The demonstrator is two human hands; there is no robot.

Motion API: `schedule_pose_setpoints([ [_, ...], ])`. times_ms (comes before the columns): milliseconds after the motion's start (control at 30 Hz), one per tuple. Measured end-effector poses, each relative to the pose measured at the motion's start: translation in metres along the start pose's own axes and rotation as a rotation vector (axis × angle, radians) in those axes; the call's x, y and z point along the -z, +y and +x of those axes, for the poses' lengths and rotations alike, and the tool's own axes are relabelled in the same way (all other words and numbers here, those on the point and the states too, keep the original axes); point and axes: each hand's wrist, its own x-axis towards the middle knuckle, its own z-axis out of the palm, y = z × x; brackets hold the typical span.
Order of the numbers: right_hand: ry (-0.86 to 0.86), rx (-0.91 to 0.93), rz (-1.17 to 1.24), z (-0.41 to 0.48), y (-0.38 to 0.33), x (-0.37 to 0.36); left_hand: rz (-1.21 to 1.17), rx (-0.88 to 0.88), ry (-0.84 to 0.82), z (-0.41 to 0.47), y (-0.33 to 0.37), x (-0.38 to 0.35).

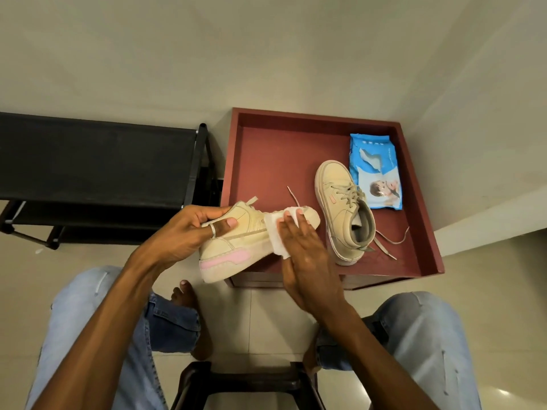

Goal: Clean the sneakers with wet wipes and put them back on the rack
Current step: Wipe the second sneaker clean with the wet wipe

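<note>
The red rimmed table point(260, 149), right of centre, holds a blue wipes pack point(376, 173) at its upper right. Just beside it the second sneaker point(340, 214) rests with laces trailing loose. I have the held sneaker point(233, 244) at frame centre, over the table's lower left edge. It is beige with a thick sole and a pink heel patch, and it is turned on its side. My left hand point(186, 235) grips its heel end with curled fingers. My right hand point(302, 250) presses a white wet wipe point(276, 236) against the toe side, fingers flat. The black rack point(88, 161) stands at left.
</note>
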Motion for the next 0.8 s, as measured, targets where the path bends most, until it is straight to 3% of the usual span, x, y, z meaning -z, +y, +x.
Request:
schedule_pose_setpoints([
  [200,-0.062,0.158,0.008,-0.006,-0.023,0.000,-0.037,0.027,0.067,-0.002,0.003,0.005],
  [400,0.014,-0.170,0.009,0.005,-0.002,0.005,-0.056,0.028,0.116,-0.003,0.004,0.001],
  [633,-0.066,0.146,0.003,-0.010,-0.042,0.000,-0.056,0.011,0.145,-0.004,0.003,-0.001],
  [800,0.010,-0.181,-0.066,-0.004,0.005,0.007,-0.038,0.005,0.141,-0.003,0.004,-0.002],
])
